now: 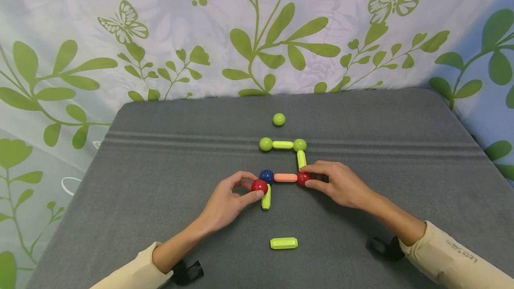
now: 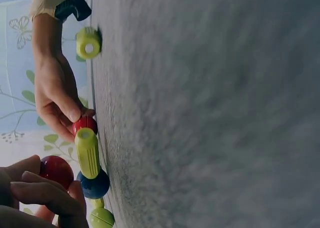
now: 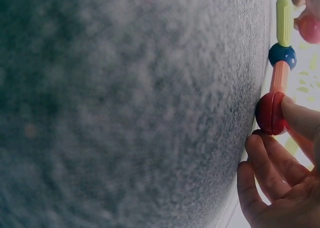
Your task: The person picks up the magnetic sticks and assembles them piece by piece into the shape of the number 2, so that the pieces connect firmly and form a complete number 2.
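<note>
My left hand (image 1: 230, 200) pinches a red ball (image 1: 259, 186) between thumb and fingers. In the left wrist view this red ball (image 2: 57, 171) is held up off the cloth, beside the blue ball. With thumb and fingertips, my right hand (image 1: 341, 183) grips a second red ball (image 1: 304, 179) low on the cloth. An orange rod (image 1: 285, 177) runs from that ball to the blue ball (image 1: 267, 176). From the blue ball a yellow-green rod (image 1: 266, 200) points toward me, its near end free. Another yellow-green rod (image 1: 301, 159) leads away from the gripped red ball to a green ball (image 1: 300, 145).
A yellow-green rod (image 1: 283, 145) joins that green ball to another green ball (image 1: 266, 144). Farther back lies a loose green ball (image 1: 279, 119). A loose yellow-green rod (image 1: 283, 243) lies nearer me. Grey cloth (image 1: 180, 159) covers the table; a leaf-patterned curtain (image 1: 160, 26) hangs behind.
</note>
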`<state>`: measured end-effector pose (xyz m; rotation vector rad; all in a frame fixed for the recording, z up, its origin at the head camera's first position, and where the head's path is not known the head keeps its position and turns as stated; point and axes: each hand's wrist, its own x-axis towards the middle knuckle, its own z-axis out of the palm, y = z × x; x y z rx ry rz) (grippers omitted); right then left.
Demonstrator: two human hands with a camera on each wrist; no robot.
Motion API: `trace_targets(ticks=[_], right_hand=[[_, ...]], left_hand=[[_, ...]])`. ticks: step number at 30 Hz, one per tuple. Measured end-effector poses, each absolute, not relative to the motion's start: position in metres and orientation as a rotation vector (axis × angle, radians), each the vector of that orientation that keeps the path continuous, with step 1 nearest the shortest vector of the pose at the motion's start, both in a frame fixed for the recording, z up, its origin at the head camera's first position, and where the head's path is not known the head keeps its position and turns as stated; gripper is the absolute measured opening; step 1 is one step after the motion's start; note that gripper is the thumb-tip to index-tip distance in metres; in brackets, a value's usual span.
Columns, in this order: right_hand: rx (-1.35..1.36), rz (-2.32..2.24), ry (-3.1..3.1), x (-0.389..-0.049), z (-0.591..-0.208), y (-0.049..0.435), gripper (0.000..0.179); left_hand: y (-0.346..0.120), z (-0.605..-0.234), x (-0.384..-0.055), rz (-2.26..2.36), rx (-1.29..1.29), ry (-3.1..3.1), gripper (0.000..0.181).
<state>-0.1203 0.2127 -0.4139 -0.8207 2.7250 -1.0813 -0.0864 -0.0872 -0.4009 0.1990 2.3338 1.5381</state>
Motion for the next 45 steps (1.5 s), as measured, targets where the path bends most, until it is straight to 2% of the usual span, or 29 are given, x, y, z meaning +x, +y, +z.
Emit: trace_targets(ticks=[15, 20, 28, 45], right_hand=[[-0.809, -1.061, 2.726, -0.119, -0.412, 0.212, 0.027], [-0.810, -1.062, 2.729, -0.119, -0.412, 0.211, 0.027], [-0.792, -1.055, 2.720, -0.120, -0.412, 0.211, 0.027], [-0.811, -1.061, 2.730, -0.119, -0.413, 0.212, 0.027]], left_hand=[[-0.095, -0.404, -0.058, 1.449, 0.400, 2.170, 0.030], [-0.092, -0.404, -0.057, 1.429, 0.473, 2.172, 0.033], [-0.092, -0.406, -0.060, 1.387, 0.441, 2.131, 0.027], [-0.087, -0.409, -0.064, 1.308, 0.502, 2.236, 0.028]])
